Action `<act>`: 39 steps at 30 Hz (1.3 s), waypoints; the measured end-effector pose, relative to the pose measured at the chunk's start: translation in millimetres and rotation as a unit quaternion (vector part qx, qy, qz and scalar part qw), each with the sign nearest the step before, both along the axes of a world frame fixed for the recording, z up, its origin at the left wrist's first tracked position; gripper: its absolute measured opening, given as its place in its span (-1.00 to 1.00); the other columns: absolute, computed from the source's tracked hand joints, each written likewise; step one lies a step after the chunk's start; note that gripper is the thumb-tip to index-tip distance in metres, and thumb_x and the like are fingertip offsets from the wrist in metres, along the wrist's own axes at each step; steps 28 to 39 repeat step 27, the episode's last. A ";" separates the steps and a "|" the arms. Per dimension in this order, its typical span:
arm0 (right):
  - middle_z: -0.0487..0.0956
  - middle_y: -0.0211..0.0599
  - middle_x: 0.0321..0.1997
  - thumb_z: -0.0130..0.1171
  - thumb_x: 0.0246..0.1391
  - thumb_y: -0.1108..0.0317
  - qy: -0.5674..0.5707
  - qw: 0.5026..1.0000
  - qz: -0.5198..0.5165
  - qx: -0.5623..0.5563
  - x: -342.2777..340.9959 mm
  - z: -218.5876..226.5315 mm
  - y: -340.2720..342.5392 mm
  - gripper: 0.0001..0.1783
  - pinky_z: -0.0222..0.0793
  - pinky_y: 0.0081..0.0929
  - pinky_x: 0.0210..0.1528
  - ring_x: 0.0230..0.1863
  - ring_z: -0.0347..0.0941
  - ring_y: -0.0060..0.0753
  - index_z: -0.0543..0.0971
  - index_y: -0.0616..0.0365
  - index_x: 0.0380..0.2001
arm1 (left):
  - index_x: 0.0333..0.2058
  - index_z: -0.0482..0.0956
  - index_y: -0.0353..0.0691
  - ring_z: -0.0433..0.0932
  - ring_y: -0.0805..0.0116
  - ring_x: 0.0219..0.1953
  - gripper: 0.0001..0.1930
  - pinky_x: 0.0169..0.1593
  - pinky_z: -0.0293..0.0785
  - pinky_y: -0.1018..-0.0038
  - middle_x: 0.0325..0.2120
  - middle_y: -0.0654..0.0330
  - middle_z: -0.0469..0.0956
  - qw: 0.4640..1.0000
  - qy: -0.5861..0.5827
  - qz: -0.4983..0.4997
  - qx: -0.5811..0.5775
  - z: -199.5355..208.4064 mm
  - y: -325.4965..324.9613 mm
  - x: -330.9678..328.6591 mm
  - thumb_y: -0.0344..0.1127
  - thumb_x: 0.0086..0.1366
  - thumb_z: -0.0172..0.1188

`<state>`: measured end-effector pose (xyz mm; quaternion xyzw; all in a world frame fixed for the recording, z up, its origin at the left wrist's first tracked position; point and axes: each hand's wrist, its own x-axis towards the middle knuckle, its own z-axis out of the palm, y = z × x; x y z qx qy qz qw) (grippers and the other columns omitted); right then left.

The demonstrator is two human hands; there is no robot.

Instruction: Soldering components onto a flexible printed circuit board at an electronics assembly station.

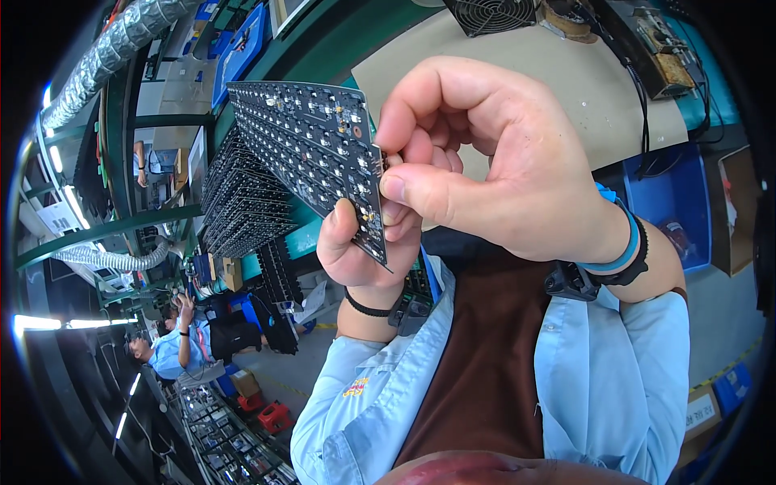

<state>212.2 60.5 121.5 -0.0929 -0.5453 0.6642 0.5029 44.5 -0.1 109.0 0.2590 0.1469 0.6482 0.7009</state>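
A long black keyboard circuit board (303,141), its face dotted with rows of small pale parts, is held up and tilted in front of me. My left hand (360,255) grips its near end, thumb on the face and fingers behind. At the board's right edge, my right hand (505,162) pinches with thumb and index finger; the small thing between these fingertips is mostly hidden. Behind the held board, to the left, a stack of similar black boards (242,198) stands on the green bench.
Brown paper (517,69) covers the bench beyond my hands, with a black fan (491,14) and cabled equipment (659,56) at its far side. A blue bin (667,194) and cardboard box (737,202) stand right. Another person (182,343) is at left.
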 end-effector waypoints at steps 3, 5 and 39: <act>0.58 -0.42 -0.39 0.21 0.10 0.58 0.004 1.000 -0.001 0.002 -0.1 -0.5 0.1 -0.81 0.42 -0.72 -0.31 -0.38 0.58 -0.66 0.47 0.23 -0.21 | 0.19 0.22 -0.50 0.43 0.45 -0.26 -0.34 -0.29 0.41 0.61 -0.04 -0.01 0.46 1.000 0.009 0.007 -0.004 -2.8 -0.7 -2.1 -0.14 0.29 0.21; 0.58 -0.42 -0.39 0.22 0.10 0.57 0.007 1.000 -0.015 0.016 -0.7 -1.5 0.0 -0.81 0.42 -0.72 -0.32 -0.38 0.58 -0.65 0.47 0.22 -0.22 | 0.19 0.22 -0.50 0.43 0.44 -0.26 -0.34 -0.29 0.41 0.61 -0.04 -0.01 0.46 1.000 0.013 0.010 -0.007 -3.1 -1.3 -2.6 -0.14 0.29 0.21; 0.56 -0.36 -0.18 0.28 0.08 0.51 0.005 1.000 -0.012 -0.013 -6.7 -11.7 -5.8 -0.70 0.39 -0.68 -0.10 -0.13 0.48 -0.71 0.48 0.23 -0.11 | 0.25 0.22 -0.45 0.49 0.34 -0.19 -0.26 -0.20 0.43 0.52 0.06 -0.14 0.45 0.994 0.095 0.001 0.052 -12.1 -2.4 -21.4 -0.08 0.23 0.23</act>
